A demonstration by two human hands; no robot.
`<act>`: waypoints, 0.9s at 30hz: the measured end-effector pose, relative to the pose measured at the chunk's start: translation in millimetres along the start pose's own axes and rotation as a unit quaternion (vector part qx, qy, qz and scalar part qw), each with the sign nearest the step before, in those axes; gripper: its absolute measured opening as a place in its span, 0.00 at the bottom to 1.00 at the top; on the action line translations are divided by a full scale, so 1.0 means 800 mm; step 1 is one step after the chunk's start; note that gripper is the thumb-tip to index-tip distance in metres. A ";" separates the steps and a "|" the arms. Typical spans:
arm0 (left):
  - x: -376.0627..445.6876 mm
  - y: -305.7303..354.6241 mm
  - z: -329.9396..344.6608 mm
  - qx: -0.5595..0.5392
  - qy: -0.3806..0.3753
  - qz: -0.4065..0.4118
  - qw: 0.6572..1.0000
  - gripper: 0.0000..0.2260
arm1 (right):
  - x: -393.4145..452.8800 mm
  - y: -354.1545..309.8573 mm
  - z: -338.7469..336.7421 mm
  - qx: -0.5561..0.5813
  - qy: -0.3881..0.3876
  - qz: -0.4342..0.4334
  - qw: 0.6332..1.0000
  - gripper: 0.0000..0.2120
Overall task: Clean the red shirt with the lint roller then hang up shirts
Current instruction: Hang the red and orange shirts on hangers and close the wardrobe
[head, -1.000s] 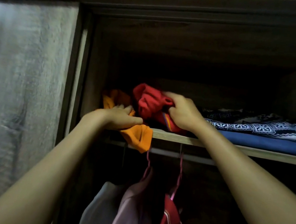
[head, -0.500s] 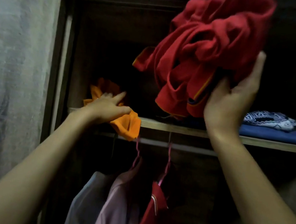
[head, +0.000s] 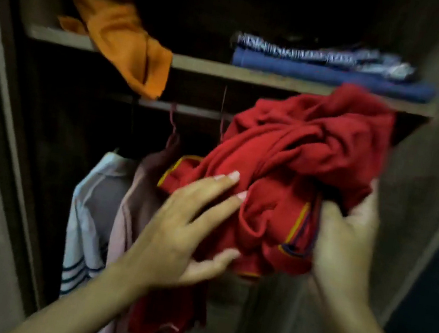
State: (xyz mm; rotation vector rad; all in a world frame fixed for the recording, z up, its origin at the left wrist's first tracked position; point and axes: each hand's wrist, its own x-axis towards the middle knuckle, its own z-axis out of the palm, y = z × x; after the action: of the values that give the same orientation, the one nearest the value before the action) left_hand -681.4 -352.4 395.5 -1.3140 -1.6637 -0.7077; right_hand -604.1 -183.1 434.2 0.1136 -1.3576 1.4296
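Note:
A crumpled red shirt [head: 299, 161] with yellow and dark trim is bunched in front of the open wardrobe, below shelf height. My right hand [head: 347, 239] grips it from the right and underneath. My left hand [head: 189, 224] presses on its left side with spread fingers, thumb under the cloth. An orange shirt [head: 123, 38] lies on the shelf at the left, one corner hanging over the edge. No lint roller is in view.
A wooden shelf [head: 226, 72] holds a folded blue garment [head: 331, 76] with a patterned one [head: 314, 55] on top. Under it a rail [head: 187, 110] carries hanging shirts: a white striped one [head: 93, 204], a pink one [head: 136, 199] and a red one [head: 161, 317]. Wardrobe walls flank both sides.
My right hand brought the red shirt down from above the shelf to chest height. My left hand left the orange shirt and came onto the red shirt. The view tilted down.

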 end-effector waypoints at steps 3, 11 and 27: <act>-0.030 0.019 0.036 -0.074 -0.078 -0.105 0.989 0.40 | -0.032 0.031 -0.017 -0.014 -0.044 0.103 0.994 0.19; -0.087 0.019 0.089 -0.208 -0.159 -0.325 0.909 0.12 | -0.092 0.111 -0.067 -0.038 -0.093 0.407 0.908 0.19; -0.075 -0.019 0.093 -0.201 -0.165 -0.304 0.916 0.06 | -0.137 0.151 -0.106 -0.173 -0.390 0.376 0.822 0.26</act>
State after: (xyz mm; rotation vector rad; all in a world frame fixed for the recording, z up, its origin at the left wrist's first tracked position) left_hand -713.8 -321.3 309.6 -1.2299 -2.3353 -1.3069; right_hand -600.0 -154.7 252.6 -0.1135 -2.5264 1.8294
